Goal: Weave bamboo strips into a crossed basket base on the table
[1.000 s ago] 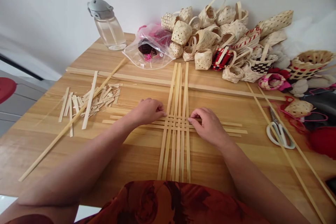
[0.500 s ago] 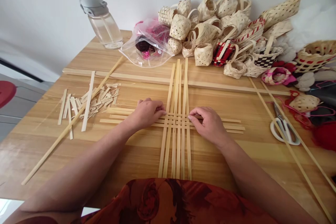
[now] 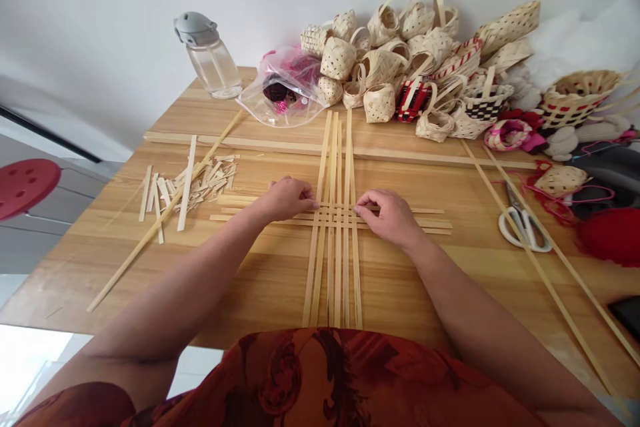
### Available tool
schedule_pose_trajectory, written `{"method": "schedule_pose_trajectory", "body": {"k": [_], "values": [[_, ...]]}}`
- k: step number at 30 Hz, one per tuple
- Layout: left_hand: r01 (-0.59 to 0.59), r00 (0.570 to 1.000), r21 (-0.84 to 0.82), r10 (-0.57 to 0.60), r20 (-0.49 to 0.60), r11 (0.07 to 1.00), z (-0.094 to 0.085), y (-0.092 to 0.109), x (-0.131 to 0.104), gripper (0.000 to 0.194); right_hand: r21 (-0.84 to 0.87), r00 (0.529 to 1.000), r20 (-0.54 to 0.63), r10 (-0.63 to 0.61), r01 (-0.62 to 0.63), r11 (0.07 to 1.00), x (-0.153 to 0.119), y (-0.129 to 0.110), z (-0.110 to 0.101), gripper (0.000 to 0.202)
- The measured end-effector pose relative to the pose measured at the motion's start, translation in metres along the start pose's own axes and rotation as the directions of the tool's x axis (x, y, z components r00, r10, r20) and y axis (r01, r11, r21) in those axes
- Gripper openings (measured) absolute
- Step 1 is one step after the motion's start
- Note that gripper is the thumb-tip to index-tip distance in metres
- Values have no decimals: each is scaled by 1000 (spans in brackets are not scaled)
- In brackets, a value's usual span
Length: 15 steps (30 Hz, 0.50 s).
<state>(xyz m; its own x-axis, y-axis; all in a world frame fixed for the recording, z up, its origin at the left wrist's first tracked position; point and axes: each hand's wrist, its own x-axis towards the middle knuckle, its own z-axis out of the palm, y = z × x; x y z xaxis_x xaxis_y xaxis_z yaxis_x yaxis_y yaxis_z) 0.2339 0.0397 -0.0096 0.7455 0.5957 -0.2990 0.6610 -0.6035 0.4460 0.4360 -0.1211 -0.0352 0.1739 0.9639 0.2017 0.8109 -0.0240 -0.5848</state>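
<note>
Pale bamboo strips lie crossed in front of me, woven over and under into a small lattice (image 3: 338, 217). Several long strips (image 3: 320, 280) run toward my body, and several others (image 3: 433, 222) run sideways. At the lattice's left edge, my left hand (image 3: 289, 199) has its thumb and fingers pinched on a sideways strip. Opposite it, my right hand (image 3: 389, 215) pinches at the right edge, thumb against forefinger. Both hands rest low over the table, and the strip between the fingertips is mostly covered.
A wooden rod (image 3: 280, 145) spans the table (image 3: 400, 300) behind the lattice. Bamboo scraps (image 3: 215, 180) and a long strip (image 3: 150, 233) lie left. Scissors (image 3: 523, 220) are at right. Behind stand a bottle (image 3: 215, 70), a plastic bag (image 3: 295, 113) and several small woven baskets (image 3: 379, 103).
My view has shifted, showing more of the red stool at left. Both hands stay at the lattice's edges with almost the same pinch; the strips look little changed.
</note>
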Motion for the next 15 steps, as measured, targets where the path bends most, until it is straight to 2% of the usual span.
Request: {"method": "schedule_pose_trajectory", "body": {"k": [5,8,15], "values": [[-23,999,62,20,39,998,-4,6,-4,27,7,994,101,40,-41,999,-3,0,-8,11],[-28,996,21,26,82,999,-8,6,-1,29,15,986,151,76,-79,997,-3,0,-12,10],[-108,989,6,106,103,994,-11,-3,11,29,43,989,128,70,-76,996,0,2,-12,8]]}}
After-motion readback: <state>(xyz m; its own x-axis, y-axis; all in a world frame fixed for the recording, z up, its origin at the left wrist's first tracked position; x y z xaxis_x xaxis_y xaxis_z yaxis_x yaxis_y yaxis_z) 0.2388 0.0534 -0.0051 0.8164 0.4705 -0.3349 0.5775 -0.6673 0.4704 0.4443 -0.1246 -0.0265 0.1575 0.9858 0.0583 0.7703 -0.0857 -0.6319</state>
